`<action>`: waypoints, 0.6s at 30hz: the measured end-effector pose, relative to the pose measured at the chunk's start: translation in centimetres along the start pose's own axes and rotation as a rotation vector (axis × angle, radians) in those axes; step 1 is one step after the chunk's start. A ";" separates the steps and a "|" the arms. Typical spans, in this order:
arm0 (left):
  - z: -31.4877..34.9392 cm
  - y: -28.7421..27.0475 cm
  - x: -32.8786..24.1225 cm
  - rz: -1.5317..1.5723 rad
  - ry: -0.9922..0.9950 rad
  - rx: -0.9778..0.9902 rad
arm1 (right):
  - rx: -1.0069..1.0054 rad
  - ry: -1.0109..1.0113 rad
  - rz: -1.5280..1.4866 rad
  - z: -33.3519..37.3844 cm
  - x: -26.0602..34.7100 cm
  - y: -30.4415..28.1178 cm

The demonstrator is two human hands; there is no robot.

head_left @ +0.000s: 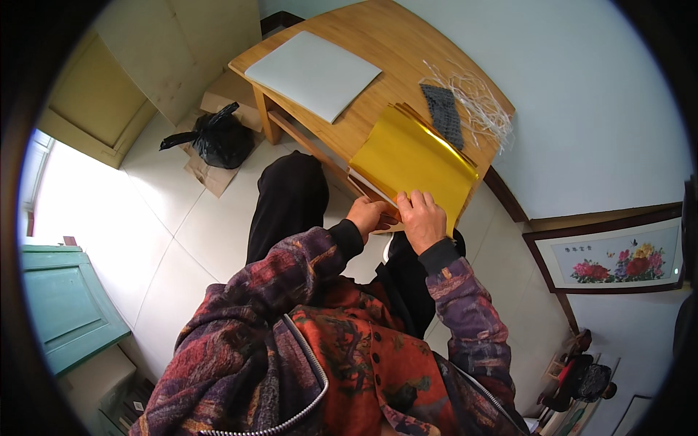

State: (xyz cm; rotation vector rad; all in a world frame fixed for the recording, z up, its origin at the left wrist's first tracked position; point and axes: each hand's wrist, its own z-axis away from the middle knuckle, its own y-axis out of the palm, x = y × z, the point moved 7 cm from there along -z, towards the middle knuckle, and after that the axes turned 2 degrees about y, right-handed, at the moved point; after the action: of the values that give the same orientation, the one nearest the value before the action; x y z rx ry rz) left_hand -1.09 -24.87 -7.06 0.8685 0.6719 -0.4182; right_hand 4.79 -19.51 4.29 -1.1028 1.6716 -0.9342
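Observation:
Shiny gold sheets (414, 160) lie in a stack at the near right end of the wooden table, their near part reaching past its edge. My left hand (369, 216) is closed at the near left edge of the stack, where a white layer shows beside the gold. My right hand (423, 221) pinches the near edge of the gold sheets, knuckles up. The fingertips of both hands are partly hidden, so how many sheets each grips I cannot make out. Behind the stack lies a dark grey knitted piece (442, 116) next to a tangle of white strings (476, 109).
A pale grey flat sheet or folder (313, 74) lies on the left of the wooden table (392, 43). On the tiled floor, a tied black plastic bag (222, 138) sits on cardboard. A framed flower picture (611, 254) stands at the right wall; a teal cabinet (73, 305) is at left.

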 end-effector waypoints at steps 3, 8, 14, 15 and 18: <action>-0.2 -0.2 0.3 0.043 -0.020 0.020 | -0.002 -0.008 0.011 0.3 0.0 0.1; -0.3 -0.3 0.7 0.038 -0.047 0.052 | -0.019 -0.015 -0.019 0.5 0.0 -0.1; -0.3 -0.3 0.5 0.061 -0.046 0.069 | 0.017 -0.018 -0.053 0.7 -0.1 0.0; -0.4 -0.3 0.6 0.060 -0.048 0.071 | 0.021 -0.016 -0.060 0.7 -0.1 -0.1; -0.4 -0.6 0.8 0.070 -0.043 0.096 | 0.084 0.024 -0.065 0.5 -0.1 0.2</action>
State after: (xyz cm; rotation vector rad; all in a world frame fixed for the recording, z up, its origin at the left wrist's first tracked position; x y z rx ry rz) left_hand -0.96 -24.95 -8.14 0.9682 0.5840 -0.4078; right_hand 5.23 -19.46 4.01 -1.0992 1.6088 -1.0535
